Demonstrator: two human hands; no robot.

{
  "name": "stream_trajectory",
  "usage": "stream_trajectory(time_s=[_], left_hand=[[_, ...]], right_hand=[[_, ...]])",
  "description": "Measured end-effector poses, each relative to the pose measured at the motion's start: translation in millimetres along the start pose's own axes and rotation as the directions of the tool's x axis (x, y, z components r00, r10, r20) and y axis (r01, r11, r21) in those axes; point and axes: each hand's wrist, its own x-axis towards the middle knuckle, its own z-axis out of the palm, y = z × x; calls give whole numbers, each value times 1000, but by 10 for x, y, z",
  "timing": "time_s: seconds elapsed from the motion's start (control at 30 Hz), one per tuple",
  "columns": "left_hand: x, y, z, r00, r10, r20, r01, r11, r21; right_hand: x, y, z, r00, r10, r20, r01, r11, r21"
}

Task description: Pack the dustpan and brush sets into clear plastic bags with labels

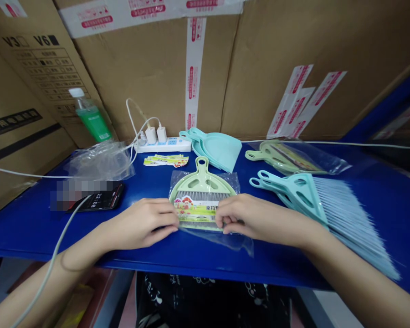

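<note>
In front of me on the blue table lies a clear plastic bag (237, 243) with a light green dustpan (201, 177) inside. A small brush with grey bristles (207, 197) and a printed label card (194, 210) lie over the dustpan. My left hand (152, 222) pinches the bag's left edge, fingers together. Across the label's right end, my right hand (241, 214) is closed with curled fingers on the bag's right side. The bag's open flap spreads towards me below the hands. What lies directly under the fingertips is hidden.
Blue dustpans (222, 148) and label strips (166, 160) lie behind. Blue brushes (348, 209) and a bagged green set (287, 157) are on the right. Left are empty bags (99, 159), a phone (100, 197), a bottle (94, 120), a power strip (171, 145) and a cable crossing my left forearm.
</note>
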Motion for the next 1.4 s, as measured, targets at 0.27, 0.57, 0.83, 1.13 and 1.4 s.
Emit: stream_trajectory(time_s=[0.27,0.57,0.83,1.13,1.4], left_hand=[[39,1,44,994,-99,-54,99,995,-1],[50,-15,131,968,-247,-45,249,966,65],[112,-22,187,959,-281,-33,280,960,-29],[117,-44,160,956,-293,-16,290,953,-89],[121,-13,132,948,-318,11,318,947,-50]], right_hand=[[-72,-65,-62,1000,-25,8,25,1000,0],[-116,-60,10,1000,30,-3,-31,995,-93],[-135,-56,-7,994,96,-43,-100,990,-104],[-110,-16,34,951,202,-235,-235,964,-125],[-117,-9,-28,952,229,-203,-255,961,-110]])
